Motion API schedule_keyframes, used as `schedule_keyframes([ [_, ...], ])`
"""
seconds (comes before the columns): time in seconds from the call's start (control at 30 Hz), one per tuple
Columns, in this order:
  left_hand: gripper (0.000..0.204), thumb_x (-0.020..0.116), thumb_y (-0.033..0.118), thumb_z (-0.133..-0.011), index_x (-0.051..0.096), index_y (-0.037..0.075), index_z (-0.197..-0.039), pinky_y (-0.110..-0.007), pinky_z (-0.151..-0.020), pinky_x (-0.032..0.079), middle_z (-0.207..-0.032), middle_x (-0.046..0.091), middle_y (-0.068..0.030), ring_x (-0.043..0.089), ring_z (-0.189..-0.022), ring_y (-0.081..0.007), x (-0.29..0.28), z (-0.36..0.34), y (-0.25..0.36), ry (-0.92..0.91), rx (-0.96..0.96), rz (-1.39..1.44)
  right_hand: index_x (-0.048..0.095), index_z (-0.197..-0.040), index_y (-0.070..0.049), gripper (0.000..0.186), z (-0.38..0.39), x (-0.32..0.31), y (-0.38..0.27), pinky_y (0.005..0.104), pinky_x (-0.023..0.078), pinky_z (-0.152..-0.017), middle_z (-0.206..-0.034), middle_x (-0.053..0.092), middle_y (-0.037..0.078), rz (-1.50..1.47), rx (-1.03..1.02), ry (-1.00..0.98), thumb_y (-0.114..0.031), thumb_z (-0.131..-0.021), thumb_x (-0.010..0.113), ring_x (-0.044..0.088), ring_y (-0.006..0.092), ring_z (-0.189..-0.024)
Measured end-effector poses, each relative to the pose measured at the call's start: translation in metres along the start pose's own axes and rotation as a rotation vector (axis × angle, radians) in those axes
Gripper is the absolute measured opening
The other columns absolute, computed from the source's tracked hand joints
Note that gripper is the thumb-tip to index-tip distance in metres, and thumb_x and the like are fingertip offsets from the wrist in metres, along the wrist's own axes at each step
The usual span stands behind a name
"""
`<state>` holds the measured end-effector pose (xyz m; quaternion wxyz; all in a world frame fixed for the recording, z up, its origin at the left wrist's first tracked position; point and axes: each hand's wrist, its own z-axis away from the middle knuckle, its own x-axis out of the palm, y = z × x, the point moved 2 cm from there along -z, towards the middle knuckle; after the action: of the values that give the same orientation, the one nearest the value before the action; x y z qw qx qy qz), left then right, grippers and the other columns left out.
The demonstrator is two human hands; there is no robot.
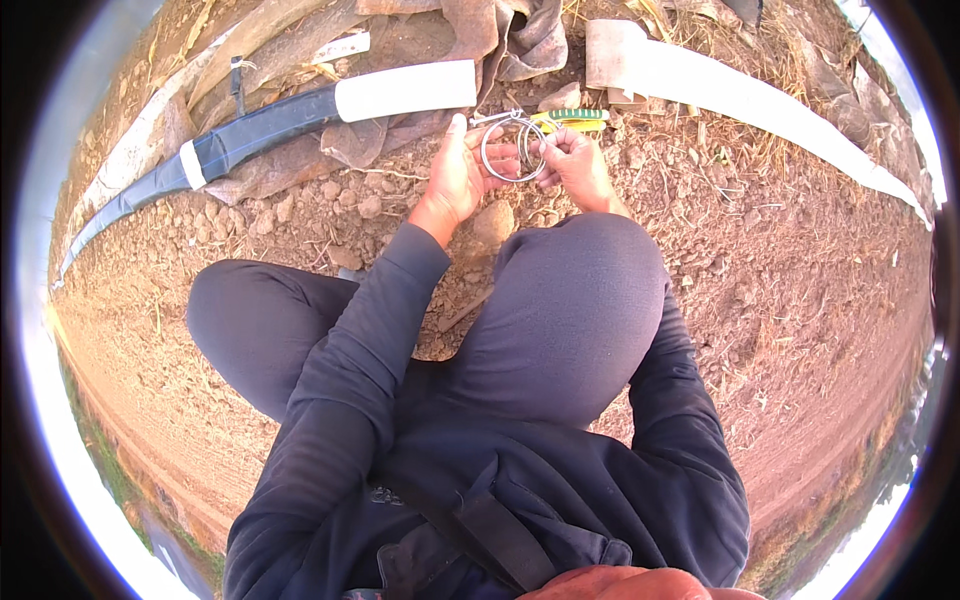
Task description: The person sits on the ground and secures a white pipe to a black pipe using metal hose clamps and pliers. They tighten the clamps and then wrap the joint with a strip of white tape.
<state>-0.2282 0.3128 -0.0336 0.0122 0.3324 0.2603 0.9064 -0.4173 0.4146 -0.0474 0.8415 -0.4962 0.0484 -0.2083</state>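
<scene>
A round wire hose clamp (487,160) of shiny metal, with a bolt (497,117) across its top, is held up beyond my knees. My right hand (582,172) pinches its right side between thumb and fingers. On the other side my left hand (460,178) has its palm turned up and thumb raised, with the stretched fingers behind the ring and against it. Just past my right hand, a tool with a green and yellow handle (578,115) lies on the soil; its working end is hidden behind the clamp and fingers.
To the left runs a dark blue flat hose (265,125) ending in a white sleeve (405,92). A white flat hose (730,95) with a folded end curves off to the right. Crumpled brown sheeting (430,35) lies behind them, with clods and dry straw around.
</scene>
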Motion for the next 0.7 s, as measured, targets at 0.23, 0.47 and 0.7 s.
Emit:
schedule_keyframes([
  [0.23, 0.025, 0.063, 0.018, -0.106, 0.069, -0.002, -0.120, -0.034, -0.061, 0.062, -0.080, 0.067, -0.0035, 0.068, -0.065, -0.0148, -0.010, -0.001, 0.000, 0.034, 0.150, -0.151, 0.064, -0.112, -0.008, 0.026, 0.009, 0.003, -0.006, 0.0240, 0.052, -0.057, -0.098, 0.075, 0.008, -0.016, 0.081, -0.126, -0.033, -0.107, 0.063, 0.063, 0.0097, -0.063],
  [0.47, 0.021, 0.059, 0.015, -0.108, 0.069, -0.001, -0.117, -0.027, -0.053, 0.045, -0.073, 0.056, 0.0012, 0.047, -0.055, -0.0081, 0.010, -0.003, 0.032, 0.005, 0.277, 0.132, 0.065, -0.126, -0.002, 0.042, 0.047, -0.011, -0.020, 0.0327, 0.056, -0.068, -0.091, 0.072, 0.009, 0.323, 0.215, -0.207, -0.039, -0.106, 0.063, 0.065, 0.0168, -0.069],
  [0.7, 0.023, 0.059, 0.012, -0.106, 0.071, -0.004, -0.118, -0.022, -0.052, 0.039, -0.072, 0.053, 0.0031, 0.045, -0.057, -0.0037, 0.039, 0.004, 0.060, -0.159, 0.172, -0.269, 0.073, -0.121, -0.002, 0.037, 0.045, -0.028, -0.075, 0.0259, 0.056, -0.067, -0.102, 0.077, 0.009, 0.133, -0.142, 0.175, -0.034, -0.109, 0.060, 0.065, 0.0114, -0.072],
])
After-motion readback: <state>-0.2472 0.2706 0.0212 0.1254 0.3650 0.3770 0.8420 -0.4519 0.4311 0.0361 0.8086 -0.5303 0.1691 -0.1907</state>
